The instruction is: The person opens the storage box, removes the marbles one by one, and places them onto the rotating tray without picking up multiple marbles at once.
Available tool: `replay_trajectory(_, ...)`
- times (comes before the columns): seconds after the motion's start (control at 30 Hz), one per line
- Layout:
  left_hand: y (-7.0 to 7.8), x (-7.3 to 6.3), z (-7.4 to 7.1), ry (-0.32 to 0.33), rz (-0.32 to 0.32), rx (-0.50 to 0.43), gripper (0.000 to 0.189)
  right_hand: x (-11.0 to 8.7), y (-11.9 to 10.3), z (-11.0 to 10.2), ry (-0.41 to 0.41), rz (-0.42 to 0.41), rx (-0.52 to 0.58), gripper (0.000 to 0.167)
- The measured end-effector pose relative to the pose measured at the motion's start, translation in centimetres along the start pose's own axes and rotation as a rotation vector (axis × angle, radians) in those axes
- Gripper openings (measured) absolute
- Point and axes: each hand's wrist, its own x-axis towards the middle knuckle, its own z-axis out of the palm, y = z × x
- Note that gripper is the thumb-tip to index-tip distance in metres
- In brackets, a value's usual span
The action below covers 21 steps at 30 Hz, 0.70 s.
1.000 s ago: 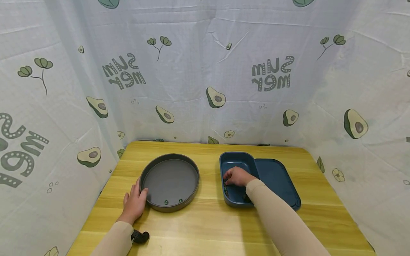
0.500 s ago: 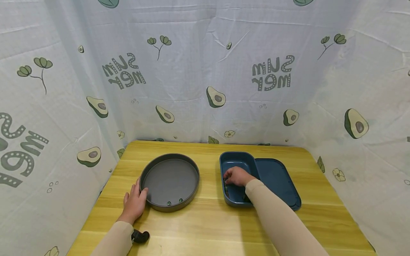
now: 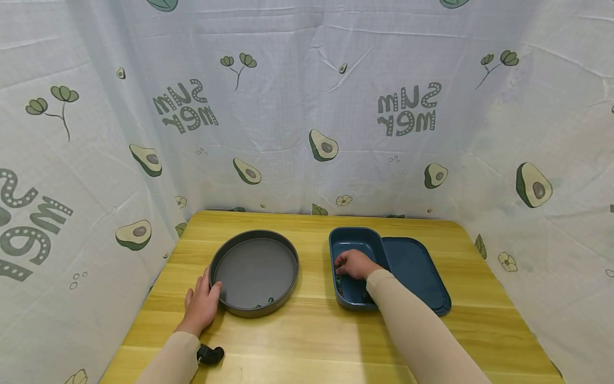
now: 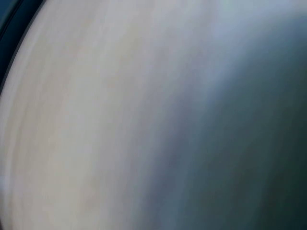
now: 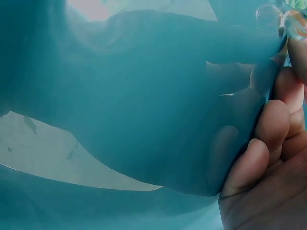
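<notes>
My left hand (image 3: 201,306) grips the left side of a round grey pan (image 3: 254,266), thumb over the rim and fingers along the outer wall. Two small glass marbles (image 3: 271,300) lie inside the pan at its near side. Inside a deep blue rectangular box (image 3: 352,307), my right hand (image 3: 356,264) bends its fingers down at the left wall, where several marbles (image 3: 339,288) lie in a row. From the right wrist, a clear marble with an orange swirl (image 5: 296,23) shows pinched at the fingertips; the thumb is hidden. The left wrist view is a blur.
A flat blue lid (image 3: 416,274) lies against the box's right side. The yellow wood-grain table (image 3: 307,341) ends at a white printed curtain (image 3: 288,106) behind and at both sides. A black wrist camera (image 3: 211,354) sticks out by the left sleeve.
One marble in the pan has rolled to the right, toward the other marble. Both hands, the pan and the box have stayed nearly in place.
</notes>
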Motion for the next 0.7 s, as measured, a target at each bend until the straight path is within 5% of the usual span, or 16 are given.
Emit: replay_trajectory(0.7, -0.02, 0.02, 0.05, 0.004, 0.002, 0.001, 0.069, -0.09, 0.28, -0.30, 0.027, 0.000, 0.008, 0.014)
